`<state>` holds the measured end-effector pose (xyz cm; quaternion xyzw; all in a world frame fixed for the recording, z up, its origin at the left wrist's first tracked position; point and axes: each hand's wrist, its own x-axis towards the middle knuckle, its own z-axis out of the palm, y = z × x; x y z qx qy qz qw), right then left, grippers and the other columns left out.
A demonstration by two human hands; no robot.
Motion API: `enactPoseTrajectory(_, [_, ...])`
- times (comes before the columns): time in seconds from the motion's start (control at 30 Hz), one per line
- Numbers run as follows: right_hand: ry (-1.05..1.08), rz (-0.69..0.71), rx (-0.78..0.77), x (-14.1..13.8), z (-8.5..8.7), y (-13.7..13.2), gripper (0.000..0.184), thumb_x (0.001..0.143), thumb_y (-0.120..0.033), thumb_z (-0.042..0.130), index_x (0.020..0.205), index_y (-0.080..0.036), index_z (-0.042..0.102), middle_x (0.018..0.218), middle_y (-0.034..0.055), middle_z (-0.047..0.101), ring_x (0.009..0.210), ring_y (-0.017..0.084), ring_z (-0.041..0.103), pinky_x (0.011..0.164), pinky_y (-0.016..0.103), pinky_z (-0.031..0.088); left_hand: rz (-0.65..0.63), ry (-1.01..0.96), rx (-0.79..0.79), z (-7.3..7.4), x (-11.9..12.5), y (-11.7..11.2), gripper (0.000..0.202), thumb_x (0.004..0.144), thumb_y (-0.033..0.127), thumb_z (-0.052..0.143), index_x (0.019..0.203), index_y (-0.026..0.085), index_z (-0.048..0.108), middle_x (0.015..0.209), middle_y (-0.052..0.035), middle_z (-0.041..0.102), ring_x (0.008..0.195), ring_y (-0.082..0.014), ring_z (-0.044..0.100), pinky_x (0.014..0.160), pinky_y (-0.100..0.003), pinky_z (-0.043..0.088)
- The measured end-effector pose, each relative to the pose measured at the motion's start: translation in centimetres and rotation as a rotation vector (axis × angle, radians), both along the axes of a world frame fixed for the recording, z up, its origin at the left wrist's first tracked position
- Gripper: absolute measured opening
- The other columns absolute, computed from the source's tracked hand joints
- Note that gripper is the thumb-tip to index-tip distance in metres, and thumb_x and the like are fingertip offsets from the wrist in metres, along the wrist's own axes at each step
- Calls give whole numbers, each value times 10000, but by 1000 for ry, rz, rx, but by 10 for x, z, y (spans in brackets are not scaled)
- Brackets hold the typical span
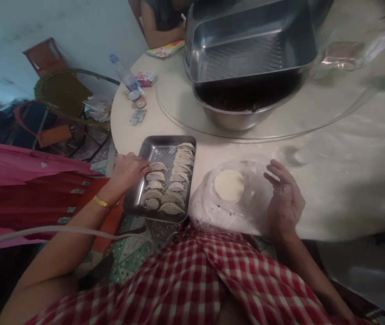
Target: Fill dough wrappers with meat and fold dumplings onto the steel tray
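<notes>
A small metal tray at the table's near edge holds several folded dumplings in two rows. My left hand reaches over the tray's left rim, its fingertips closed on a dumpling in the left row. My right hand rests on the table with its fingers apart, holding nothing, beside a clear plastic bag. A stack of round dough wrappers lies on that bag.
A large steel bowl of dark filling stands on a glass turntable, with a big metal pan resting on top. A water bottle, a small jar and packets lie at the far left. Another person's arm rests there. Chairs stand at left.
</notes>
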<state>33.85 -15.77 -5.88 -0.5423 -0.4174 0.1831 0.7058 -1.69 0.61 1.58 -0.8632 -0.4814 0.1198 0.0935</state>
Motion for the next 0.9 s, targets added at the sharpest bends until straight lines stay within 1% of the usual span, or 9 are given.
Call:
enactPoseTrajectory(0.17, [-4,17,11,1,-1,0,325,970,-368,435,1161,-262,676,1337,66,611,1216,252,591,952,486,524,-17,-60,1,-4,4,6,264,920,377,511,1017,243,716,958,-107,729,937,-290,598,736,-393,352])
enactPoseTrajectory(0.27, [-11,20,16,1,-1,0,320,969,-358,439,1163,-262,675,1335,68,613,1217,248,590,944,475,530,-59,-87,-47,-9,7,10,255,934,327,482,939,249,725,984,-79,741,962,-267,614,756,-385,358])
enactPoseTrajectory(0.33, [-15,20,8,1,-1,0,321,969,-360,439,1161,-260,676,1330,70,617,1217,249,590,943,475,532,-71,-100,-62,-10,7,12,290,943,308,456,867,234,726,954,-80,747,946,-267,627,756,-389,360])
enactPoseTrajectory(0.37, [-18,18,2,1,0,-1,323,969,-360,438,1162,-258,675,1330,71,617,1216,249,590,943,477,532,-74,-108,-65,-10,7,12,296,945,307,450,870,231,727,954,-84,749,947,-269,631,760,-393,363])
enactPoseTrajectory(0.5, [-32,23,6,1,0,-1,321,973,-346,437,1173,-257,672,1334,71,617,1214,245,592,937,465,532,-95,-160,-72,-10,6,11,304,942,348,467,1112,233,691,1055,-103,742,1018,-280,632,806,-408,391])
enactPoseTrajectory(0.57, [-29,31,19,2,-1,-1,317,977,-334,435,1176,-262,670,1338,67,615,1219,239,589,938,452,532,-143,-199,-112,-12,8,12,338,944,366,464,1176,223,665,1112,-113,730,1050,-275,630,845,-411,410])
enactPoseTrajectory(0.67, [-28,39,22,2,-2,-1,319,980,-332,429,1179,-267,670,1344,66,612,1228,235,583,950,444,526,-251,-253,-221,-19,13,18,347,956,360,433,1137,200,683,1151,-106,720,1065,-236,635,912,-379,438])
enactPoseTrajectory(0.77, [-35,42,5,3,-2,-1,322,975,-349,437,1180,-259,670,1345,76,611,1219,243,590,954,451,526,-321,-285,-308,-23,17,26,341,955,343,419,1059,190,705,1103,-92,727,1032,-206,643,925,-344,462])
enactPoseTrajectory(0.9, [-44,30,2,4,-3,0,328,973,-361,436,1171,-252,673,1335,82,616,1215,251,593,939,453,534,-357,-303,-390,-17,19,32,305,932,312,442,926,190,722,971,-78,732,921,-191,655,864,-320,493])
